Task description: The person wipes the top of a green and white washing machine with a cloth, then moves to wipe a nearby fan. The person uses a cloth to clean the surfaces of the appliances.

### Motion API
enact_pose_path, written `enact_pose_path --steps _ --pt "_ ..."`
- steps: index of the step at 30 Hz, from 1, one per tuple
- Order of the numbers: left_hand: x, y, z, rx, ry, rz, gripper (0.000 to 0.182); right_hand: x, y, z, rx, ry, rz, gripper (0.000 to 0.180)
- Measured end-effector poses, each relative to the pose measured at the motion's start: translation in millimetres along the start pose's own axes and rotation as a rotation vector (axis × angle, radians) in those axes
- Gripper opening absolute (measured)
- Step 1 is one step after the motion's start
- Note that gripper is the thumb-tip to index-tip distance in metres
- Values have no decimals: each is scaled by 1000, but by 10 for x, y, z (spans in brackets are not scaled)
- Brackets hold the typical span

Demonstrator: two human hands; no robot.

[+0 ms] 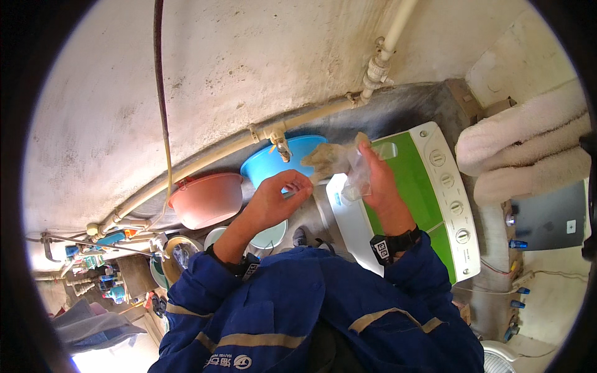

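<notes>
My right hand [380,179] is raised over the green and white twin-tub washing machine [403,182], closed around a crumpled clear plastic bag [358,175]. A brownish, partly see-through piece [326,156] extends left from the bag; its material is unclear. To the left, my left hand [284,193] is up with fingers curled and the thumb near the fingertips, close to the lower edge of that piece. Whether it pinches anything cannot be told. Behind the hands a metal tap [281,144] hangs over a blue plastic basin [261,161].
A pink plastic basin [207,200] stands left of the blue one. A beige pipe [233,144] runs along the wall. Pale rolled fleecy fabric [522,135] lies at the right. Buckets [270,235] stand on the floor, and a dark hose [161,79] hangs at upper left.
</notes>
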State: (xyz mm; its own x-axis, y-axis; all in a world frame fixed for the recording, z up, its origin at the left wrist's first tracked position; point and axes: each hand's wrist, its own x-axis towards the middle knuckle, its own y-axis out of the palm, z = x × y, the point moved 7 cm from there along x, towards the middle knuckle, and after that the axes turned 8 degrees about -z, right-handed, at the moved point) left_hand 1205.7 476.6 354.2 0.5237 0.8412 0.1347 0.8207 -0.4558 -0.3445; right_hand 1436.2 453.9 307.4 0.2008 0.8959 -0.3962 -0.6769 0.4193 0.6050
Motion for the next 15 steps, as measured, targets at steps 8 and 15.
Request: enact_pose_path --steps 8,15 --pt "-233 128 395 3 -190 246 18 398 60 304 -409 -462 -88 30" --pt "-516 -45 542 51 -305 201 24 1017 643 187 -1275 -1168 314 18"
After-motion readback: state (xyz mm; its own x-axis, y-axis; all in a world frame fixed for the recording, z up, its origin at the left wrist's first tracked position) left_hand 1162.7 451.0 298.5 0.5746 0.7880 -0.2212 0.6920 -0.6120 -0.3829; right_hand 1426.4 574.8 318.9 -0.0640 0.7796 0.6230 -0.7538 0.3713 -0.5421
